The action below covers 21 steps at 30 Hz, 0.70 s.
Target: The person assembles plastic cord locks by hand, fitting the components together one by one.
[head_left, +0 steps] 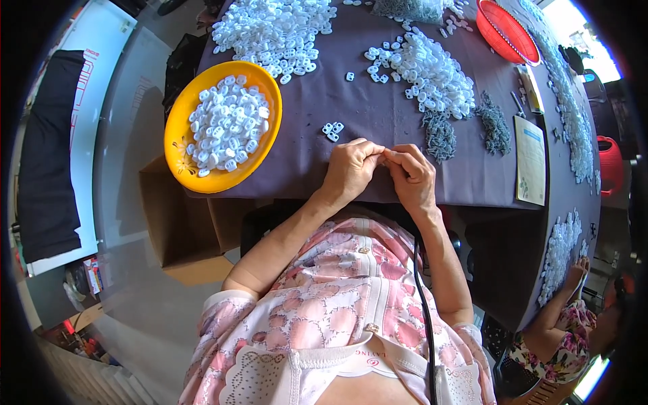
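Your left hand [353, 169] and right hand [413, 174] pinch fingertip to fingertip, contents hidden. A few white pieces [333, 136] lie just beyond; the bowl's [178, 115] may be finished, while loose piles [442, 79] look undone.

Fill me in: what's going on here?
The left hand and right hand meet at the table's near edge; anything between them is too small to tell. Just beyond lie a few white pieces. A yellow bowl heaped with more stands left; two grey clumps lie beyond the right hand. A co-worker's hand is by a white pile, far right.
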Each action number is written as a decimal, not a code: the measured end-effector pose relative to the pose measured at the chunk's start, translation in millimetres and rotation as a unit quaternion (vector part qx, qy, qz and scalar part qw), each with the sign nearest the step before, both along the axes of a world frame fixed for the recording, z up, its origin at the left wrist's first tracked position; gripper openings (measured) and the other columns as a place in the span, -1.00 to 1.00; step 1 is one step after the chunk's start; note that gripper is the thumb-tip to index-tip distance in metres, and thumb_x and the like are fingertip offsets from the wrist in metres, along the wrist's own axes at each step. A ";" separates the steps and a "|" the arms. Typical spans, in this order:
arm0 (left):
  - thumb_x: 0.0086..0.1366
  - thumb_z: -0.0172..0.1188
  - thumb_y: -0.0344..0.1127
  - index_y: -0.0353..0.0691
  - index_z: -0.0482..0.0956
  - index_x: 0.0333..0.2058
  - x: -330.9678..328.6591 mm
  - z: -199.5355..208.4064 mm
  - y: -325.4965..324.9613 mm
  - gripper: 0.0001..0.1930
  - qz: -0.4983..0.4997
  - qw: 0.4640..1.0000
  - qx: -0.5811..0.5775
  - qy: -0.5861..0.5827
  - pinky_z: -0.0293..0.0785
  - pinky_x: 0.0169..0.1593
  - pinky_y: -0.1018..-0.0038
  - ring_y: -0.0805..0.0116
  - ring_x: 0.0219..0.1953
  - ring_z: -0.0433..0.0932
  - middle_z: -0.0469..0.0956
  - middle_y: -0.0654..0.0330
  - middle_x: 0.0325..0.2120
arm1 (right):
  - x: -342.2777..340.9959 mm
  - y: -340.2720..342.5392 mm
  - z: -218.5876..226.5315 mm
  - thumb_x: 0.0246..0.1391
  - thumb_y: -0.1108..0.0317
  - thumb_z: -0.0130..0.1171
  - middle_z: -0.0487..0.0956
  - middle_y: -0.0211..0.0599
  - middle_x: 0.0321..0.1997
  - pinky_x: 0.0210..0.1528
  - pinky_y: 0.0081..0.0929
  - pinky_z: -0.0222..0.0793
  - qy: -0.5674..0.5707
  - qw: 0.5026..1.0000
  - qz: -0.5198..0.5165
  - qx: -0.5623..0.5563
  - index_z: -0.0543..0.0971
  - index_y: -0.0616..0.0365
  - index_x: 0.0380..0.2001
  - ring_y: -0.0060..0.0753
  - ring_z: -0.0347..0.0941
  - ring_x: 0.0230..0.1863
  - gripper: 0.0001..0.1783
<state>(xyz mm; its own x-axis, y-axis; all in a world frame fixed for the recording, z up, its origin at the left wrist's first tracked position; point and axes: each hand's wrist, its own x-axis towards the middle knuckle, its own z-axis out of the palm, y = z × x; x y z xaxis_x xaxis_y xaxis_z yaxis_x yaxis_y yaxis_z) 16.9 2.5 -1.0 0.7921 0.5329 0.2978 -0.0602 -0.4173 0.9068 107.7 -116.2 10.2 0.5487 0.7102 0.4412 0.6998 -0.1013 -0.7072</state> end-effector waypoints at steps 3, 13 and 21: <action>0.12 0.17 -0.57 -0.35 0.60 -0.37 -0.6 -0.3 0.0 -0.91 -0.001 1.000 -0.003 0.000 0.37 -0.56 0.59 0.54 -0.66 0.45 0.55 0.20 -0.56 | -0.9 1.0 -0.4 -0.11 0.62 0.18 0.52 -0.28 -0.40 -0.39 -0.44 0.41 -0.006 1.000 0.000 0.012 0.58 0.17 -0.38 -0.25 0.50 -0.40 -0.83; 0.08 0.20 -0.55 -0.36 0.56 -0.45 2.1 0.2 3.6 -0.97 0.011 0.999 0.049 -0.004 0.44 -0.47 0.49 0.32 -0.57 0.56 0.56 0.09 -0.55 | -0.5 3.0 -6.5 -0.12 0.61 0.19 0.52 -0.27 -0.41 -0.38 -0.44 0.41 -0.014 1.000 -0.024 0.009 0.58 0.17 -0.41 -0.23 0.50 -0.39 -0.85; 0.06 0.21 -0.55 -0.36 0.51 -0.50 1.8 1.8 5.3 -0.95 -0.006 0.997 0.077 0.022 0.44 -0.45 0.44 0.18 -0.52 0.57 0.54 0.03 -0.57 | 0.3 1.2 -9.5 -0.14 0.61 0.19 0.51 -0.31 -0.46 -0.41 -0.42 0.41 -0.013 1.000 -0.009 0.026 0.59 0.11 -0.39 -0.24 0.49 -0.43 -0.80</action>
